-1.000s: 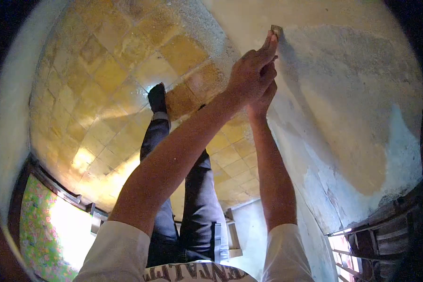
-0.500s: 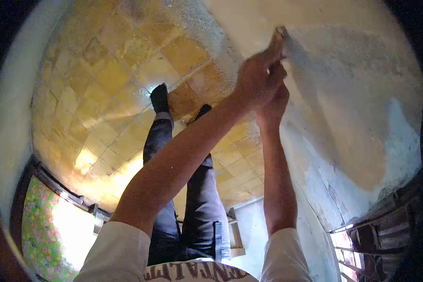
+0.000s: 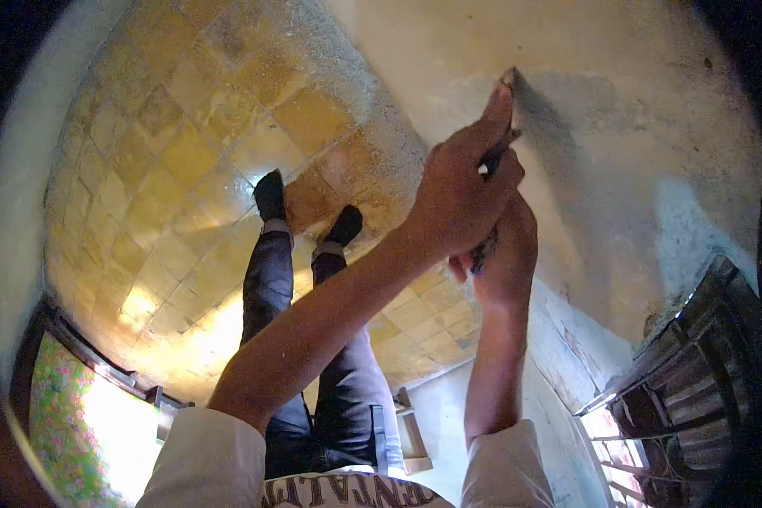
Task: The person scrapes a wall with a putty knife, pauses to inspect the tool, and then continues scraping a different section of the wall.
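My left hand is closed around a dark, narrow object, with one digit stretched up along the stained plaster wall. Just below it, my right hand wraps the lower part of the same dark object, and the two hands touch. Most of the object is hidden by my fingers; I cannot tell its kind. A shadow falls on the wall beside my fingertips. The plaster around them shows a grey patch and a pale blue one.
Yellow-brown floor tiles lie under my dark-socked feet, with a rough grey strip along the wall's foot. A dark slatted wooden piece stands at the lower right. Floral cloth hangs by a bright opening at the lower left.
Both hands have come slightly down in the view, and the right hand's grip and the dark object show more clearly. The view has shifted, moving the feet a little left and down.
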Motion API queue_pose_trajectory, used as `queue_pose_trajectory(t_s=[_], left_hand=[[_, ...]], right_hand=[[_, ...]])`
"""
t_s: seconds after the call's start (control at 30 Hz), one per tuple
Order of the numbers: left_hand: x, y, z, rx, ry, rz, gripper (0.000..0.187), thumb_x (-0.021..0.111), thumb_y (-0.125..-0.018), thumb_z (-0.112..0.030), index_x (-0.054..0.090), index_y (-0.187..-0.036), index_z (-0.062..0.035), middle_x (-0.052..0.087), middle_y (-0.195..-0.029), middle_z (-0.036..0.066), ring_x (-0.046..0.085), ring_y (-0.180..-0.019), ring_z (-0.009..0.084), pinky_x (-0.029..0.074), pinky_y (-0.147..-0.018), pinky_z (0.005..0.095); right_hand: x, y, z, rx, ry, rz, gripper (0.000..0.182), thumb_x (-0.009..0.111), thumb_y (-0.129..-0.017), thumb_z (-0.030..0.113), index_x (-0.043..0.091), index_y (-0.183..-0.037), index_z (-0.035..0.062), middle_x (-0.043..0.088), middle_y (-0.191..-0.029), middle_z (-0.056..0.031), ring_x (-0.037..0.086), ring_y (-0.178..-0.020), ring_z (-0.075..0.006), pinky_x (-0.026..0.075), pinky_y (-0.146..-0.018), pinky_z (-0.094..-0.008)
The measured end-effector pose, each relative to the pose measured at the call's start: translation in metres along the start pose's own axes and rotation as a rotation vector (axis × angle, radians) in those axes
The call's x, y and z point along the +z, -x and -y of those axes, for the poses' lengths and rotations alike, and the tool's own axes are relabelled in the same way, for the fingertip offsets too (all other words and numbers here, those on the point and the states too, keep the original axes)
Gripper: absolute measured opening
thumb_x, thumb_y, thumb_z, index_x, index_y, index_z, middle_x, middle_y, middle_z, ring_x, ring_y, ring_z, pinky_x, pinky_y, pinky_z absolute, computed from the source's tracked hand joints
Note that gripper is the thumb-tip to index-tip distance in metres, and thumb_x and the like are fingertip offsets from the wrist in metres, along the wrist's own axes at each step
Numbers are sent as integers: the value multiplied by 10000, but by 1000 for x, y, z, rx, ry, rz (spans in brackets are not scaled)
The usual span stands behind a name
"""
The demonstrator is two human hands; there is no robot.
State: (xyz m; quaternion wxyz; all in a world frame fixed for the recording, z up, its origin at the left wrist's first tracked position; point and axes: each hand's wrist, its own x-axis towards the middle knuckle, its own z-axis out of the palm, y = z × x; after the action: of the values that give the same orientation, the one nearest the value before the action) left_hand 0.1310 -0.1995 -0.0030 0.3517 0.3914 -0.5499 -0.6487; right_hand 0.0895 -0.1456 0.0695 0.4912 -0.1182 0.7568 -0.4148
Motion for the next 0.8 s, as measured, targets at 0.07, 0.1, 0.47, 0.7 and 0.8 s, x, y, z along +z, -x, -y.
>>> queue_pose_trajectory(t_s=[0.07, 0.1, 0.47, 0.7, 0.8], left_hand=[[1, 12, -25, 16, 28, 40, 683, 565, -817, -41, 320, -1455, -40, 619, -1151, 237, 658, -955, 352, 521, -835, 368], [1, 11, -34, 9, 47, 39, 682, 565, -817, -39, 323, -1455, -42, 596, -1198, 234, 657, -957, 352, 519, -843, 371], [-1, 7, -60, 114, 80, 40, 721, 586, -762, -48, 356, -1446, -57, 616, -1107, 221, 621, -826, 338, 510, -772, 392], [-7, 2, -70, 53, -30, 55, 725, 596, -775, -83, 337, -1452, -56, 632, -892, 188, 607, -795, 348, 495, -740, 433], [-13, -10, -67, 42, -44, 38, 715, 594, -783, -86, 339, -1451, -58, 634, -877, 182, 608, -795, 350, 495, -747, 439]], right_hand=[[-2, 23, 7, 75, -126, -72, 408, 361, -999, 396, 552, -863, 61, 464, -505, -2, 415, -354, -72, 299, -316, -244], [-2, 29, 11, 115, -188, -103, 408, 364, -998, 393, 555, -864, 58, 469, -508, -2, 422, -356, -75, 304, -319, -244], [-1, 35, 15, -404, 602, -230, 454, 692, -790, 391, 588, -1033, 22, 653, -890, -157, 639, -799, -339, 503, -714, -425], [-1, 38, 19, -437, 576, -213, 459, 701, -778, 364, 586, -1059, 18, 654, -910, -171, 636, -825, -357, 502, -726, -434], [0, 20, 21, -521, 680, -186, 463, 704, -773, 352, 585, -1070, 17, 655, -919, -177, 635, -835, -364, 502, -730, -438]])
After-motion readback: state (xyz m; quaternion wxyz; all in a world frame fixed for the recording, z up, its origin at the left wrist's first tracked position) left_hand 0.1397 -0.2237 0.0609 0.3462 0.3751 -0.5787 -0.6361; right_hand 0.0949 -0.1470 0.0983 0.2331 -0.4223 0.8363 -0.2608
